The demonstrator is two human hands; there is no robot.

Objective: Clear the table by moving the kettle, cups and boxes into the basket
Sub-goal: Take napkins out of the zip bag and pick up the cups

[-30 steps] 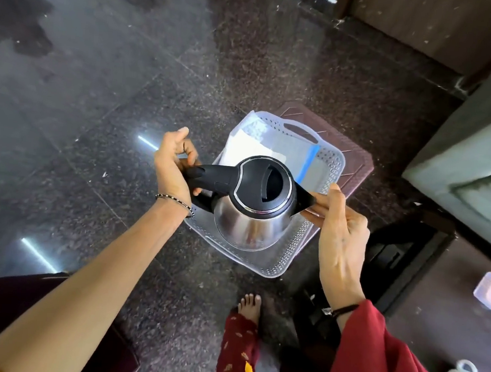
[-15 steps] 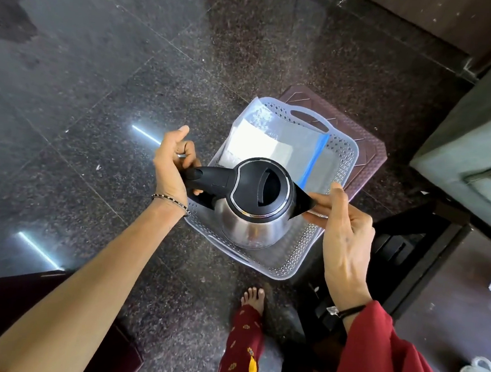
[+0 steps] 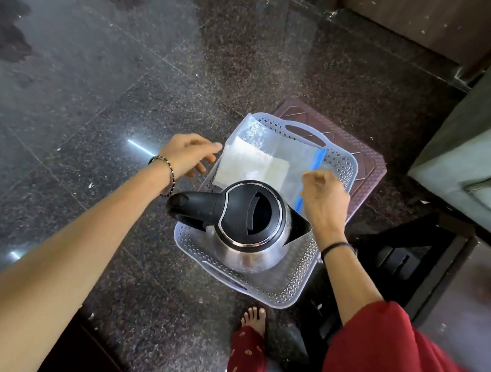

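Steel and black plastic made up the kettle, which stood upright in the near half of the white perforated basket, its black handle jutting out over the left rim and its spout pointing right. Neither of our hands touched it. Behind it in the far half of the basket lay a clear plastic bag with a blue strip along its right edge and something pale and flat inside.

Our left hand hung above the basket's left rim, fingers loosely spread and empty, just beside the corner of the bag; we could not tell whether a fingertip met the plastic. Our right hand hovered over the right side of the basket with its fingers curled inward, close to the blue strip; whether it pinched the bag we could not tell.

The basket sat on a dark brown plastic stool whose top showed past the far and right rims. Around it spread a polished, speckled dark stone floor. Our bare foot stood just in front of the basket, below a red patterned trouser leg, and a red sleeve covered our right upper arm.
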